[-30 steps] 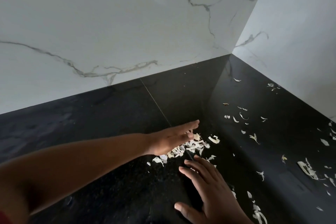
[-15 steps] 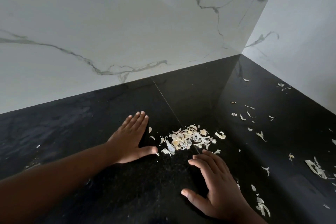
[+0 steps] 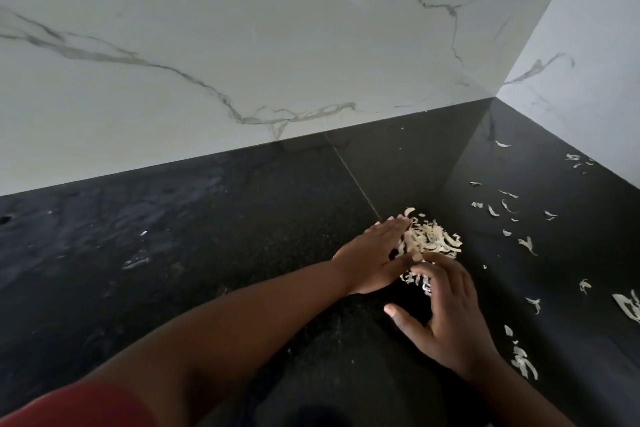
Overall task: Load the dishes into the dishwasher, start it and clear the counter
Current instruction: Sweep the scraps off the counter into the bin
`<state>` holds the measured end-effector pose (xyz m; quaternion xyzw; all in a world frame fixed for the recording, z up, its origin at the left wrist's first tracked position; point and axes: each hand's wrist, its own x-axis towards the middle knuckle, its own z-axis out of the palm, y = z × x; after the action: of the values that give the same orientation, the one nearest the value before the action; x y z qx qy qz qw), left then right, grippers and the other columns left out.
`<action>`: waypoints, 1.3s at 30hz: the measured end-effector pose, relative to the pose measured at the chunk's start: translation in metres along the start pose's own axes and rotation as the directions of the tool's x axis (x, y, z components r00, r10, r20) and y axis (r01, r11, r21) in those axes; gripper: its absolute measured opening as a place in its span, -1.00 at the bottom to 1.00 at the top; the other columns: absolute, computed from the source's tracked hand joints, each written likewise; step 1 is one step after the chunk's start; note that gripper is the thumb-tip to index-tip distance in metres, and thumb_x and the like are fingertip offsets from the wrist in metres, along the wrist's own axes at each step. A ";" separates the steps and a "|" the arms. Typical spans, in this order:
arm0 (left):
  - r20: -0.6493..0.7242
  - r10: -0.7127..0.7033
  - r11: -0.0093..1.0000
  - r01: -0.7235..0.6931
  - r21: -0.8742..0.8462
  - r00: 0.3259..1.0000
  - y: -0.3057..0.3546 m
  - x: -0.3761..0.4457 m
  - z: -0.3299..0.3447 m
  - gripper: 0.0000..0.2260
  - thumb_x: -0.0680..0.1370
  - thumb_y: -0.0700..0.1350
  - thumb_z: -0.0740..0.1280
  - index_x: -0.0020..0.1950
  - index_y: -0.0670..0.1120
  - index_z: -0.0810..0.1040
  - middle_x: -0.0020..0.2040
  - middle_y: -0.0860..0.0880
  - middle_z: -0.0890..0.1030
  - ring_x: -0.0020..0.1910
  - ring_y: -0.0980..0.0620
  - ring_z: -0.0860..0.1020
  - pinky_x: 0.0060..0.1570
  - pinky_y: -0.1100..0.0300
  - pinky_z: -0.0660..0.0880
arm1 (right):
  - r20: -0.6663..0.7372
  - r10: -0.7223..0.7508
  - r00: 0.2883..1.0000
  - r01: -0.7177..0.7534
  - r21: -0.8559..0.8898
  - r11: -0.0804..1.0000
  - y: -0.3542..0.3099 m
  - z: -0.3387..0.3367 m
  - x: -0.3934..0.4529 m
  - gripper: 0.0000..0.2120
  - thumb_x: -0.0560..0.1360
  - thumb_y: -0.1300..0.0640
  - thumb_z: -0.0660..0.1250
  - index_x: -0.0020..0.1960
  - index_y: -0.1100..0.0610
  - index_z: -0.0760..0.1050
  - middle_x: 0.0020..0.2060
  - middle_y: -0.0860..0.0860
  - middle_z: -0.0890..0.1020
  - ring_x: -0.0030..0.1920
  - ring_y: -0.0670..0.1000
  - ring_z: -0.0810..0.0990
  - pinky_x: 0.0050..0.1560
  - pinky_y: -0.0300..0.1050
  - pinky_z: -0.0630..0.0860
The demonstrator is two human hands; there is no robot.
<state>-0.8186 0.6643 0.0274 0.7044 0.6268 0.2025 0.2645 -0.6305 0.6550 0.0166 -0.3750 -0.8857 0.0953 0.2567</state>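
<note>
Hands work at the corner of a black desk (image 3: 214,225) that meets white marble walls (image 3: 242,45) with grey veins. Between the hands lies a small pile of pale peelings (image 3: 429,239), thin curled scraps that look like onion or garlic skin.

The left hand (image 3: 372,258) lies with fingers straight and together, its edge against the left side of the pile, set like a scraper to push scraps inward. It grips nothing. The right hand (image 3: 446,312) rests just below and to the right of the pile, fingers lightly bent and spread, tips touching the nearest scraps, thumb held out to the side. It too holds nothing; it seems placed as a stop, so the pile gathers against it rather than scattering.

More loose scraps (image 3: 509,215) are strewn across the desk to the right, well apart from the pile, along the side wall and toward the near right edge. A few specks (image 3: 136,262) lie to the left. A red sleeve (image 3: 69,406) shows at the bottom left.

No dishes or dishwasher are in view. Judging by the layout, this is the counter-clearing part of the task, and it is only partly done: one heap is gathered, but the scattered scraps on the right remain to be collected.
</note>
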 end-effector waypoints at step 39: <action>-0.229 -0.270 0.912 0.325 0.252 0.935 0.033 -0.080 0.054 0.17 0.30 0.58 0.06 0.52 -0.19 -0.38 0.52 -0.16 -0.42 0.45 -0.06 -0.51 0.37 0.05 -0.52 | -0.196 0.087 0.977 -0.097 -0.039 0.995 0.000 -0.026 -0.011 -0.54 0.47 -0.16 0.25 0.08 0.23 0.54 0.03 0.13 0.60 0.12 0.17 0.52 0.22 0.10 0.37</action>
<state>-0.7700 0.5759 0.0096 0.6085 0.7719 0.1332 0.1272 -0.6109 0.6465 0.0345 -0.4292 -0.8402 0.0486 0.3279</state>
